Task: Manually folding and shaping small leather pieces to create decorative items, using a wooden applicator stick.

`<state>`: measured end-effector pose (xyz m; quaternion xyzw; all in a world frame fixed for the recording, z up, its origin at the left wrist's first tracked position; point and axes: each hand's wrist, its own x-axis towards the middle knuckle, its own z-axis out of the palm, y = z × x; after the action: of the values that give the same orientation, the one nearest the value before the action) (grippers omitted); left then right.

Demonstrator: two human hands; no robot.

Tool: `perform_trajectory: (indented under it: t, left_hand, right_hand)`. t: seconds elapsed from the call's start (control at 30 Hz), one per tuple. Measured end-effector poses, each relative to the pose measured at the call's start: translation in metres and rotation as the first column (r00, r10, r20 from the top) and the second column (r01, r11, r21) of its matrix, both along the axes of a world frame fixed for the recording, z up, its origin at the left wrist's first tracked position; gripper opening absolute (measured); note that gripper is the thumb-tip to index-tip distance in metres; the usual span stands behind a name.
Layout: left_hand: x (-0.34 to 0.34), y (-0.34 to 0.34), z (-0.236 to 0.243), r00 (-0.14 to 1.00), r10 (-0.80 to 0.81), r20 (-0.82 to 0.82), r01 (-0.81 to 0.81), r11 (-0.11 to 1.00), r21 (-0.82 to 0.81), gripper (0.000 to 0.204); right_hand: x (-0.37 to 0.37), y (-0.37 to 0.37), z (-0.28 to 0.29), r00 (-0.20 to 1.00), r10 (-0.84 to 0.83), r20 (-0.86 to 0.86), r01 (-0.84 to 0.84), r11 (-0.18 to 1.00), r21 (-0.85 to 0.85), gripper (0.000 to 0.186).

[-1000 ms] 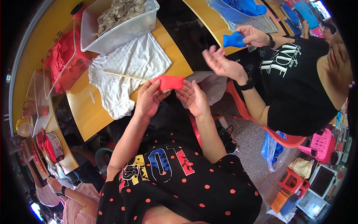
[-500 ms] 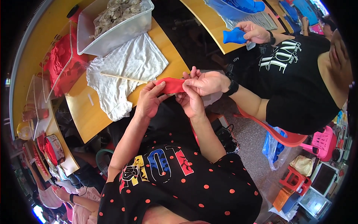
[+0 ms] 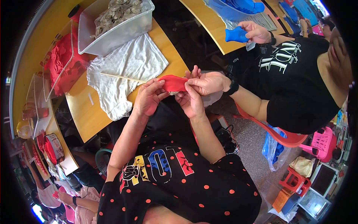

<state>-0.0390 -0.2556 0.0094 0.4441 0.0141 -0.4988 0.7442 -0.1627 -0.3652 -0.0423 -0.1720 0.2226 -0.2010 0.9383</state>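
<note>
A small red cloth piece (image 3: 173, 83) is stretched between my two hands. My left hand (image 3: 148, 98) pinches its left end between thumb and fingers. With my right hand (image 3: 191, 102), I grip its right end from below. A co-worker's hand (image 3: 209, 83) reaches in from the right, and its fingertips meet the same end. Something pale and crumpled shows under the red cloth's lower edge; its kind is unclear. The co-worker's other hand (image 3: 258, 32) holds up a small blue fabric piece (image 3: 236, 34).
A thin wooden stick (image 3: 123, 77) lies on a white cloth (image 3: 140, 56) on the wooden table (image 3: 82, 121). Behind stands a clear tub (image 3: 108, 44) of small bagged items. Red pieces (image 3: 61, 67) fill a clear bin at left. A blue tub (image 3: 220, 10) stands at the back right.
The red cloth has turned slightly and bows upward more, and the pale thing beneath shows more. The co-worker's blue piece has shifted slightly to the right.
</note>
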Motion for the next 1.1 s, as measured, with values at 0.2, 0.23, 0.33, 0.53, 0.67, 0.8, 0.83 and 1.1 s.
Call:
perform_trajectory:
  t: [0.2,0.23,0.33,0.53,0.67,0.8,0.83,1.1]
  left_hand:
    - [0.002,-0.001,0.0,1.0,-0.016,-0.021,0.016,1.0,-0.024,0.016]
    - [0.002,-0.002,0.001,0.999,0.003,-0.032,-0.004,1.0,-0.024,0.016]
    - [0.006,-0.002,0.002,0.999,0.035,-0.039,-0.037,0.999,-0.032,0.016]
    - [0.007,0.002,0.007,0.996,0.082,-0.028,-0.083,0.996,-0.044,0.014]
    - [0.007,0.008,0.003,0.996,0.082,0.041,-0.081,0.996,-0.026,0.011]
    - [0.001,0.01,0.003,0.996,0.059,0.071,-0.057,0.998,-0.028,0.011]
    - [0.001,0.012,0.003,0.995,0.038,0.092,-0.038,0.999,-0.009,0.012]
    - [-0.003,0.03,-0.007,0.942,0.035,0.335,0.025,0.985,-0.171,0.022]
  right_hand:
    - [-0.003,-0.002,-0.002,0.99,0.022,0.138,-0.009,0.996,-0.094,0.037]
    - [-0.004,-0.004,-0.006,0.983,0.077,0.167,-0.054,0.988,-0.142,0.034]
    - [-0.004,-0.001,-0.007,0.977,0.113,0.183,-0.093,0.989,-0.118,0.025]
    - [-0.002,0.009,-0.01,0.985,-0.148,-0.092,0.088,0.88,-0.467,0.023]
    - [0.003,0.016,0.03,0.846,-0.53,0.061,-0.003,-0.119,-0.993,0.039]
    - [0.007,0.019,0.041,0.912,-0.409,0.023,-0.086,-0.245,-0.966,0.038]
    - [0.007,0.02,0.039,0.913,-0.408,0.023,-0.087,-0.249,-0.965,0.038]
    - [0.002,0.031,0.038,0.933,-0.295,-0.208,-0.125,0.276,-0.953,0.022]
